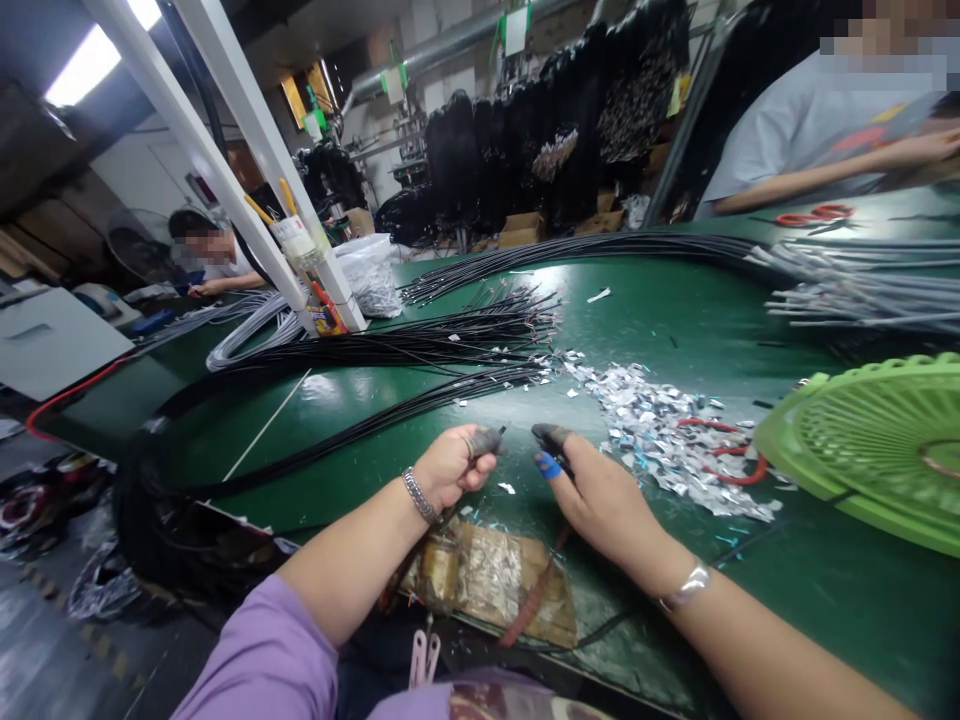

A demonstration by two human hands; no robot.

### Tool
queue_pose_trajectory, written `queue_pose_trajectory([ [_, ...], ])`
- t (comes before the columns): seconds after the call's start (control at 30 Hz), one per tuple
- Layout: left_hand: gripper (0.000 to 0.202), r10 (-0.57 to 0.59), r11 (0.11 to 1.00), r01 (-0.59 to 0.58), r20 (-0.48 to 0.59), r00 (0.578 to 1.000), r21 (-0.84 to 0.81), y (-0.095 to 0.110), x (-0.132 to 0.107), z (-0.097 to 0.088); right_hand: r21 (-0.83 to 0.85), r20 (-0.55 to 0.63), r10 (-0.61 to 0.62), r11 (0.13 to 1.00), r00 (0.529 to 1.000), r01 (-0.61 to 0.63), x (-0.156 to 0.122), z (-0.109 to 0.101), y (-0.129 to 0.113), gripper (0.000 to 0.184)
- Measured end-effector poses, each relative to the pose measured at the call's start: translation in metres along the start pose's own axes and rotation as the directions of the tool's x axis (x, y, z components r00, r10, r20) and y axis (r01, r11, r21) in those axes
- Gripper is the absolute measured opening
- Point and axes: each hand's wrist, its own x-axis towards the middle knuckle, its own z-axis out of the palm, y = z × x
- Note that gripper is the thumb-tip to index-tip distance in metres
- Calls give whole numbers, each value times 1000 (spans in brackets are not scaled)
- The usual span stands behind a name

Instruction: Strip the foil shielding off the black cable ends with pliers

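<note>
Over the front of the green table [420, 420], my left hand [457, 468] is closed in a pinch. A short dark tip, seemingly the end of a black cable [502, 430], pokes out past its covered thumb and finger. My right hand [600, 490] is just to the right, a small gap away, its fingers curled together. Dark covers and a blue wrap [548, 465] are on its fingertips; anything between them is too small to make out. Behind the hands lie bundles of black cables [420, 340] with stripped ends. White and foil scraps [652, 430] are heaped to the right.
Red-handled tools [739, 465] lie among the scraps beside a green fan [885, 450]. A taped cardboard piece [502, 580] is at the front edge. Grey cables [840, 285] lie at the back right, near a co-worker [810, 140]. White posts [262, 150] rise at left.
</note>
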Motion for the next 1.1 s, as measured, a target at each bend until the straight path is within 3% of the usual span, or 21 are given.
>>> queue_pose_trajectory([
  [0.13,26,-32,998,34,34,999,-53,3,-2,1,-174,16,-155,972,988,155,-1,3,3,20],
  [0.43,20,-54,999,54,83,995,-1,0,-3,4,-234,14,-235,944,972,231,1,4,0,18],
  [0.67,35,6,992,-16,78,997,124,-4,-2,0,-75,53,-140,987,989,143,3,-1,-2,17],
  [0.8,42,91,973,-90,5,996,213,-4,-2,0,25,35,-36,999,999,36,2,-1,-2,15],
  [1.0,36,226,932,-171,-142,964,321,-5,0,3,118,63,54,991,997,-61,2,0,-2,19],
  [1.1,31,260,904,-182,-159,952,386,-6,1,3,194,77,115,973,990,-128,3,0,0,16],
])
